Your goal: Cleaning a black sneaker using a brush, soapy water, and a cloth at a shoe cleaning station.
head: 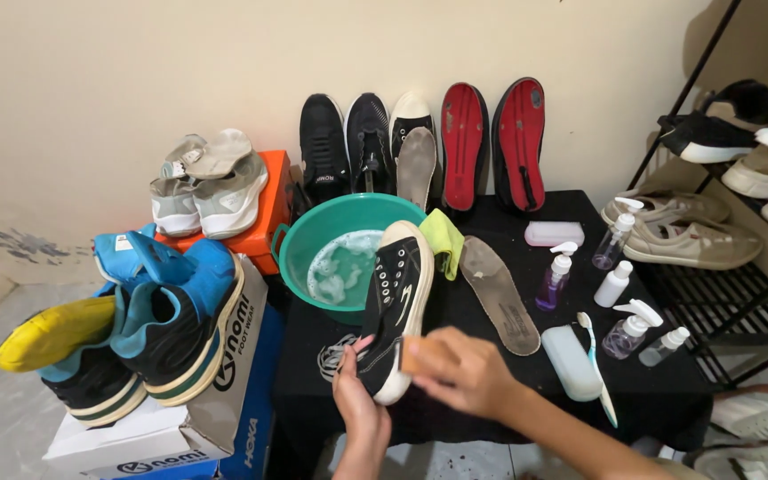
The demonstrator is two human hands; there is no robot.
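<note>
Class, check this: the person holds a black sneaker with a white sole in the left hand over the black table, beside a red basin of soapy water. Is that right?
Not quite. The basin is green, not red, as the head view shows. The rest stands: the left hand holds the black sneaker over the black table.

Both forearms are bare, with no sleeves in view. The left hand [359, 402] and right hand [464, 369] wear no gloves.
</note>
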